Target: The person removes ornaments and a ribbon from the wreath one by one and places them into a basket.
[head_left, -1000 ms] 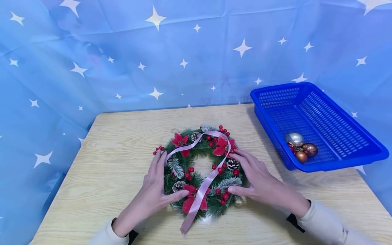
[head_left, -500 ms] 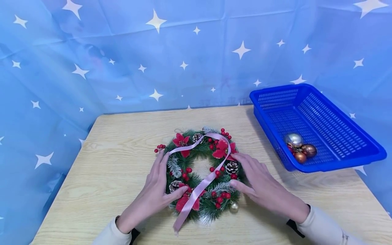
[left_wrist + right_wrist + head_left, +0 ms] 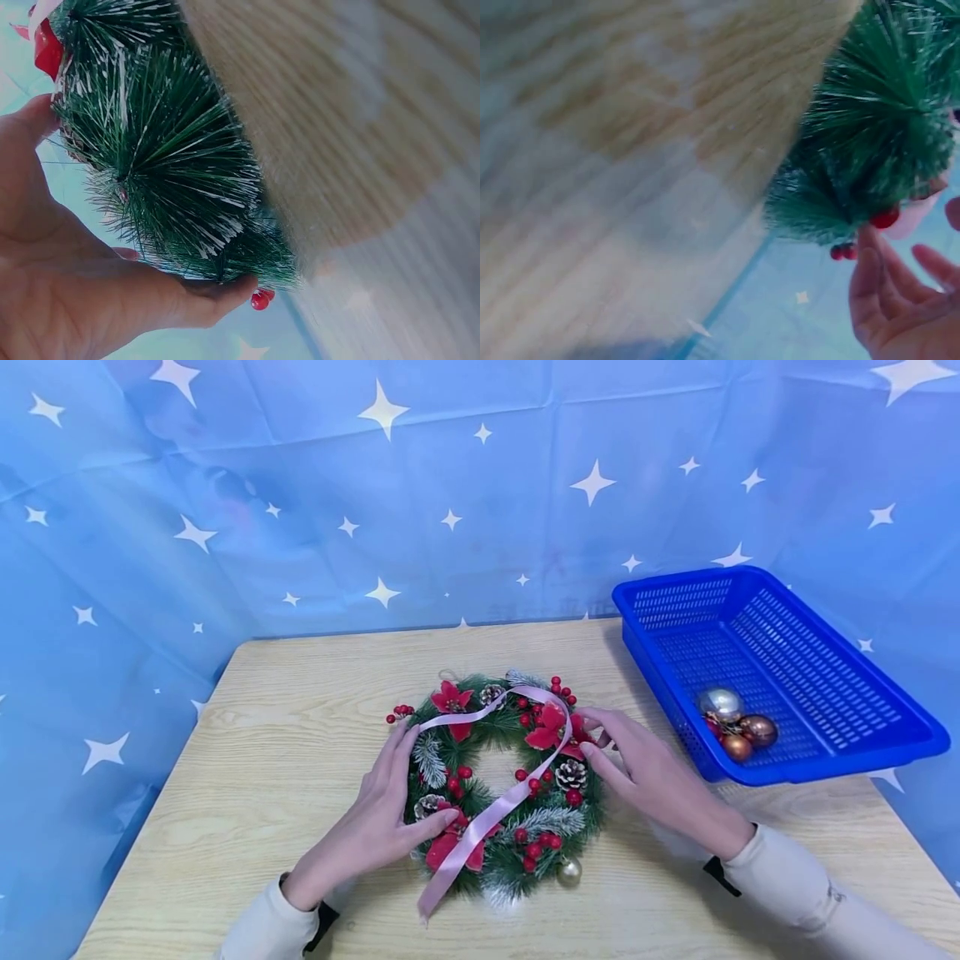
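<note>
A green Christmas wreath (image 3: pixel 551 820) lies on the table, dressed with red poinsettias (image 3: pixel 452 700), pine cones (image 3: pixel 572 774), red berries (image 3: pixel 534 850) and a small gold ball (image 3: pixel 569 872). Over it, a loose pink ribbon (image 3: pixel 487 821) loops round the top and trails across the centre to the lower left. My left hand (image 3: pixel 378 806) holds the wreath's left side, fingers along the outer edge and thumb near the lower poinsettia. At the upper right, fingertips of my right hand (image 3: pixel 651 777) touch a poinsettia. Their contact is partly hidden; in the right wrist view the thumb stands apart from the fingers.
A blue plastic basket (image 3: pixel 832 681) stands at the back right of the wooden table (image 3: pixel 300 710). Inside are several baubles, among them a silver one (image 3: pixel 722 703) and a brown one (image 3: pixel 759 730). A blue star-patterned cloth (image 3: pixel 465 560) hangs behind the table.
The wreath has turned a little clockwise, its lower ribbon end and gold ball shifting left. My right hand has moved up its side and the thumb has come closer to the fingers.
</note>
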The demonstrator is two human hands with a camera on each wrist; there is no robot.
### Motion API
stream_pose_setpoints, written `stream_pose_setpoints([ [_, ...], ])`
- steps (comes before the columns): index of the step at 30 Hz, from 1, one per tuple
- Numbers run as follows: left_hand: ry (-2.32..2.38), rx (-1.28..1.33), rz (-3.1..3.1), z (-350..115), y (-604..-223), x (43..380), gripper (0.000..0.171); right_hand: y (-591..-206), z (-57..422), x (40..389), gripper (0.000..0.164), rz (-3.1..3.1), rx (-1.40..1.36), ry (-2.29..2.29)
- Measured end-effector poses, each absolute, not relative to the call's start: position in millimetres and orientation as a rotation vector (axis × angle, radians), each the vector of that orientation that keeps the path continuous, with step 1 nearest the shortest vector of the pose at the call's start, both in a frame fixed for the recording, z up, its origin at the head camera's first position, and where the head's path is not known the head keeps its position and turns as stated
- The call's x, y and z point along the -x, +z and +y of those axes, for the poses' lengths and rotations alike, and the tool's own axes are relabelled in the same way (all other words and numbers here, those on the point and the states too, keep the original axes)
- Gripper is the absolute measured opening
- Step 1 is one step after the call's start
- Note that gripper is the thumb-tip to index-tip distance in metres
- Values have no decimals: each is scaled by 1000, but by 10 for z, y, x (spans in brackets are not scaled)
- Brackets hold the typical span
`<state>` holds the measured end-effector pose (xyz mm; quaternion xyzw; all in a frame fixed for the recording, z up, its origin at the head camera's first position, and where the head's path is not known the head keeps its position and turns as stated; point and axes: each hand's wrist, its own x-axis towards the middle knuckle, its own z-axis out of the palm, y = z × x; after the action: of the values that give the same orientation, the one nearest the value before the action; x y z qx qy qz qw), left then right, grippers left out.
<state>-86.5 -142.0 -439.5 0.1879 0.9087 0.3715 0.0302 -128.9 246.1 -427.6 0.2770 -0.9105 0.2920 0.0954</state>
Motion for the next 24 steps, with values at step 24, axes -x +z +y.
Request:
stream_pose_setpoints([
  [24,1092,-468,2862,-1368,-4389,845,104,-4156,2453,1577,19,-2510,-923,694],
])
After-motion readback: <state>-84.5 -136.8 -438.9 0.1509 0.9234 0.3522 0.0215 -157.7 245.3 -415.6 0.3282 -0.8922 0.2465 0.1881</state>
